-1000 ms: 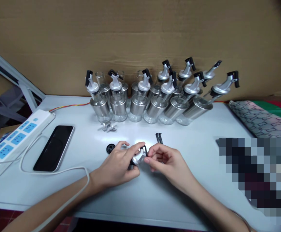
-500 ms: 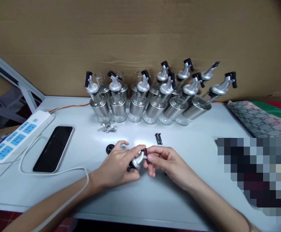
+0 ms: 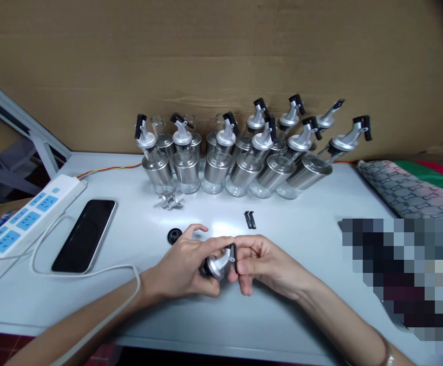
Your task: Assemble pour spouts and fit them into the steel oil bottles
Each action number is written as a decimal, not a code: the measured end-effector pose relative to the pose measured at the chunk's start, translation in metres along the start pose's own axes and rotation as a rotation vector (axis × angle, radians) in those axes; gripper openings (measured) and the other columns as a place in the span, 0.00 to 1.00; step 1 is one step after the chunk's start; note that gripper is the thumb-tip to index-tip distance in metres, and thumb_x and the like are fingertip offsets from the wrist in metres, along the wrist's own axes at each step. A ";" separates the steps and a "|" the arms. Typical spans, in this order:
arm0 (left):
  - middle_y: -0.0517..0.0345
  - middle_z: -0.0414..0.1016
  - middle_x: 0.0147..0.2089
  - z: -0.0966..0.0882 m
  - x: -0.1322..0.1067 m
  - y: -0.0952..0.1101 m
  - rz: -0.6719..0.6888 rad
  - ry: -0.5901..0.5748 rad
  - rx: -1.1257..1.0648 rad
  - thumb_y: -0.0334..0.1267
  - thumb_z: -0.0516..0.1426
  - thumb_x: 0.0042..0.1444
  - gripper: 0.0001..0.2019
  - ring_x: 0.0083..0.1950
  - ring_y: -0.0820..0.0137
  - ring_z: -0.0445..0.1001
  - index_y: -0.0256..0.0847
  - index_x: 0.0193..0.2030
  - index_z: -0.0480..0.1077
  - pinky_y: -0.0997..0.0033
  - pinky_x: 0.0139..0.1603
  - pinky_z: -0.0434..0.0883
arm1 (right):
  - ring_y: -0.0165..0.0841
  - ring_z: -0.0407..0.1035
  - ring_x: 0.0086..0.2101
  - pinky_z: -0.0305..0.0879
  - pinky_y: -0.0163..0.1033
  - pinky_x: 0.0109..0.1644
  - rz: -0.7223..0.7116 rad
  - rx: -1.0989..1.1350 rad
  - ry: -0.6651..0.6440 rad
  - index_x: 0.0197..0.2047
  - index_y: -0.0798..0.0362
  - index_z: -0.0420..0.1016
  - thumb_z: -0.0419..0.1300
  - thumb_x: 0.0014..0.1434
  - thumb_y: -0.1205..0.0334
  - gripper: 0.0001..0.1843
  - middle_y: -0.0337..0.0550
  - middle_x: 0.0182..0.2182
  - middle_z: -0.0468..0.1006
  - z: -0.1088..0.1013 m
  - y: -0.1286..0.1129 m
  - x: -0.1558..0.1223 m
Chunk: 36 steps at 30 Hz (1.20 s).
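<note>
My left hand (image 3: 189, 262) is closed around a silver pourer spout (image 3: 217, 266) with a black base, held above the table near its front. With thumb and fingers, my right hand (image 3: 269, 264) pinches the black flip lever (image 3: 234, 256) at the spout's tip. Just beyond my left hand lies a round black cap (image 3: 175, 236). Two small black levers (image 3: 250, 219) rest side by side farther back. A few loose silver spout pieces (image 3: 170, 200) sit in front of the bottles.
Several glass bottles with steel sleeves (image 3: 216, 170) stand in rows at the back, many with pourers on top. On the left are a phone (image 3: 85, 235), a white power strip (image 3: 27, 223) and a white cable (image 3: 103, 271) crossing my left forearm. A patterned cushion (image 3: 415, 188) lies right.
Both hands have shifted slightly toward me with the spout. The black lever now shows more fully between my right fingers, hanging down in front of the spout tip.
</note>
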<state>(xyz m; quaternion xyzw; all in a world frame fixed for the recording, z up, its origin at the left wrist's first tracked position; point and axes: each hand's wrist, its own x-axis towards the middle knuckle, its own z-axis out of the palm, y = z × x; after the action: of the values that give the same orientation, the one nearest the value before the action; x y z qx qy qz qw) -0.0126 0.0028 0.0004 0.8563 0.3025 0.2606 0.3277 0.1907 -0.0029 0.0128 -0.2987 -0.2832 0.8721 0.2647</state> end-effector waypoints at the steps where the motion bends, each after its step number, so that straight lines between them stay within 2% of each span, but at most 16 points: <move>1: 0.70 0.77 0.31 0.000 0.000 0.000 -0.007 -0.007 -0.004 0.30 0.54 0.41 0.34 0.27 0.73 0.73 0.46 0.60 0.59 0.55 0.63 0.57 | 0.26 0.74 0.19 0.69 0.26 0.22 0.003 -0.003 0.000 0.38 0.59 0.78 0.73 0.44 0.61 0.18 0.42 0.24 0.81 0.000 0.001 0.000; 9: 0.67 0.78 0.36 0.001 0.001 -0.001 -0.003 0.022 -0.054 0.31 0.55 0.40 0.34 0.29 0.73 0.74 0.46 0.59 0.62 0.56 0.65 0.58 | 0.26 0.73 0.18 0.68 0.26 0.22 -0.066 -0.013 -0.006 0.39 0.59 0.75 0.72 0.46 0.61 0.19 0.41 0.24 0.81 0.001 0.005 0.003; 13: 0.70 0.77 0.32 0.003 0.000 -0.001 0.007 0.024 -0.074 0.30 0.55 0.40 0.34 0.28 0.74 0.74 0.46 0.59 0.61 0.53 0.66 0.55 | 0.26 0.73 0.18 0.67 0.26 0.21 -0.059 -0.033 -0.018 0.40 0.58 0.73 0.72 0.45 0.61 0.20 0.40 0.24 0.81 0.000 0.006 0.003; 16: 0.69 0.77 0.33 0.003 0.000 -0.001 -0.003 0.010 -0.078 0.30 0.56 0.40 0.34 0.27 0.74 0.73 0.47 0.59 0.61 0.51 0.67 0.53 | 0.27 0.73 0.18 0.67 0.27 0.21 -0.057 -0.040 -0.010 0.41 0.58 0.73 0.72 0.45 0.61 0.20 0.41 0.23 0.81 0.001 0.007 0.003; 20: 0.71 0.76 0.31 0.002 0.002 -0.001 -0.044 -0.034 -0.072 0.30 0.57 0.39 0.34 0.26 0.74 0.73 0.46 0.59 0.61 0.52 0.67 0.53 | 0.27 0.73 0.18 0.68 0.29 0.23 -0.119 -0.068 0.032 0.40 0.57 0.72 0.71 0.47 0.60 0.19 0.39 0.23 0.80 0.005 0.011 0.004; 24: 0.72 0.75 0.30 0.004 0.001 -0.003 0.000 0.023 -0.079 0.29 0.55 0.40 0.34 0.27 0.74 0.73 0.47 0.58 0.60 0.52 0.67 0.54 | 0.27 0.73 0.19 0.67 0.31 0.24 -0.138 -0.100 0.035 0.40 0.56 0.71 0.70 0.48 0.59 0.18 0.38 0.24 0.80 0.007 0.012 0.005; 27: 0.71 0.76 0.29 0.006 0.000 -0.004 0.020 0.035 -0.055 0.29 0.55 0.40 0.33 0.27 0.73 0.73 0.47 0.58 0.59 0.52 0.65 0.56 | 0.27 0.72 0.21 0.66 0.32 0.28 -0.165 -0.189 0.066 0.39 0.55 0.72 0.70 0.48 0.59 0.17 0.37 0.23 0.78 0.007 0.011 0.004; 31: 0.71 0.76 0.29 0.008 0.000 -0.005 0.013 0.028 0.003 0.28 0.54 0.41 0.33 0.27 0.73 0.72 0.47 0.59 0.58 0.54 0.64 0.60 | 0.26 0.67 0.27 0.61 0.33 0.34 -0.273 -0.376 0.168 0.38 0.55 0.75 0.69 0.48 0.58 0.15 0.36 0.26 0.74 0.008 0.009 0.003; 36: 0.72 0.75 0.29 0.009 -0.002 -0.006 0.050 0.032 0.034 0.28 0.54 0.42 0.33 0.25 0.75 0.70 0.48 0.59 0.58 0.55 0.63 0.61 | 0.26 0.56 0.27 0.54 0.33 0.33 -0.328 -0.599 0.261 0.35 0.54 0.75 0.69 0.49 0.55 0.13 0.33 0.25 0.66 0.009 0.009 0.000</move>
<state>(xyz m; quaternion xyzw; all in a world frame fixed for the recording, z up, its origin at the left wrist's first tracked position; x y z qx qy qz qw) -0.0100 0.0017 -0.0095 0.8646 0.2908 0.2771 0.3017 0.1815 -0.0120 0.0131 -0.4226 -0.5341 0.6508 0.3355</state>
